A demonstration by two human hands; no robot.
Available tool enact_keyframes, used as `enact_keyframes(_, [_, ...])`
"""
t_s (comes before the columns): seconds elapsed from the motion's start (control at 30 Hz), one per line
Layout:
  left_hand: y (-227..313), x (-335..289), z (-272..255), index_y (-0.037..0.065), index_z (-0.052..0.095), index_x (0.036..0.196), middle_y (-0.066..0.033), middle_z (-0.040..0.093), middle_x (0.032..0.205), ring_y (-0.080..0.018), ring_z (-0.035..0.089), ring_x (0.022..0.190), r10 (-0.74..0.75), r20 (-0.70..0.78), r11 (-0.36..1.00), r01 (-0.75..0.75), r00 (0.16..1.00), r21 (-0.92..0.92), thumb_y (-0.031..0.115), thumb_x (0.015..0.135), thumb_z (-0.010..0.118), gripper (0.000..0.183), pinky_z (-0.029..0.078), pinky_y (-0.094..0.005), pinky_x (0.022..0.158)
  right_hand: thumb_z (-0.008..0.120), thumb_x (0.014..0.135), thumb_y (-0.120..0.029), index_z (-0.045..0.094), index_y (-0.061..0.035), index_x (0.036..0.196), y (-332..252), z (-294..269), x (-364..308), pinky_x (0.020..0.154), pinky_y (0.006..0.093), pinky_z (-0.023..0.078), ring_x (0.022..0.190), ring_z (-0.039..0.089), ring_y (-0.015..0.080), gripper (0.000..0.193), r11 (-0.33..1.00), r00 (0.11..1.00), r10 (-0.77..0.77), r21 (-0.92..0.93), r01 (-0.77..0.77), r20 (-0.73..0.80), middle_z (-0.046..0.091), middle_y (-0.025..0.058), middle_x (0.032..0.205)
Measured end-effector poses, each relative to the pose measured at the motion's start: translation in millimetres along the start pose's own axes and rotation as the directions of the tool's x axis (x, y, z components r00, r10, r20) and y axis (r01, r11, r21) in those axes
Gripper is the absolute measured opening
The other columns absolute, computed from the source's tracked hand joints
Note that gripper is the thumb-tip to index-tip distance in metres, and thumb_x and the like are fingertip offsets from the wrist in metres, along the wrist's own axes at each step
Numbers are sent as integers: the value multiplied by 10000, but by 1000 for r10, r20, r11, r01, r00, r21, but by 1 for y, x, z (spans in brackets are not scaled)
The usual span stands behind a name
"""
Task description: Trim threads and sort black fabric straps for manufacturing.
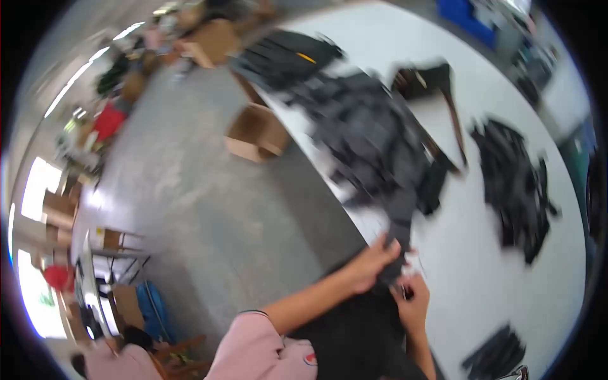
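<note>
My left hand (373, 265) grips a dark grey fabric piece (399, 229) at the edge of the white table (456, 278), its thumb on top. Close beside it, my right hand (414, 304) is closed at the lower end of the same piece. A small dark thing shows between its fingers, too blurred to name. Beyond my hands lies a large loose heap of dark grey fabric pieces (370, 130), which the held piece adjoins.
A second dark pile (513, 187) lies to the right, a small dark stack (496, 352) near right. A dark bag with a strap (425, 81) and a black folded item (285, 57) lie farther back. An open cardboard box (256, 133) stands left of the table. Another person (120, 362) is at lower left.
</note>
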State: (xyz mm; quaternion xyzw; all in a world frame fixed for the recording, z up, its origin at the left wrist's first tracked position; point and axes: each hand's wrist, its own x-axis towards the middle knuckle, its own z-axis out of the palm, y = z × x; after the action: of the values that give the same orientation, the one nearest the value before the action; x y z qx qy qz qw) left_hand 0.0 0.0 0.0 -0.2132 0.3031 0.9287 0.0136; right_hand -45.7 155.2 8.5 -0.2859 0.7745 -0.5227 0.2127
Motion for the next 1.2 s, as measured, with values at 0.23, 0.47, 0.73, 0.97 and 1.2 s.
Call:
enact_keyframes(0.23, [38,14,11,106,375,1204,-91,587,1125,-165,559,829,124,-213,989,-137,969,-48,324,945,486,357,507,-319,626,541,537,93,612,-39,790,-13,17,1,615,310,505,697,603,269,294,860,862,-507,-64,506,-11,591,107,808])
enact_keyframes(0.47, [32,14,27,114,377,1207,-104,609,1042,-141,558,650,225,-180,974,-220,958,43,309,948,486,343,501,-285,539,577,589,84,573,-10,772,-8,24,10,551,285,476,605,590,250,206,659,666,-746,-144,738,6,603,117,744])
enact_keyframes(0.73, [25,-20,43,141,246,1361,-133,595,1002,-207,611,691,260,-111,966,-259,959,25,339,921,533,561,526,-337,557,567,581,71,595,-58,870,-23,10,-7,670,359,507,790,614,310,318,630,629,-774,-12,777,77,624,135,920])
enact_keyframes(0.97, [43,-47,46,197,217,1365,-115,584,1006,-198,601,671,137,18,990,-138,990,29,366,918,533,573,519,-335,548,591,566,68,587,-56,862,-42,-1,-11,664,366,498,779,608,309,321,617,599,-782,79,783,175,620,132,916])
enact_keyframes(1.2, [39,-29,34,180,257,1365,-82,606,883,-145,554,553,340,-235,940,-320,911,117,354,923,525,545,468,-288,465,563,660,103,600,-45,918,-30,9,-8,714,343,502,874,613,316,299,743,744,-636,-96,662,204,619,127,1014])
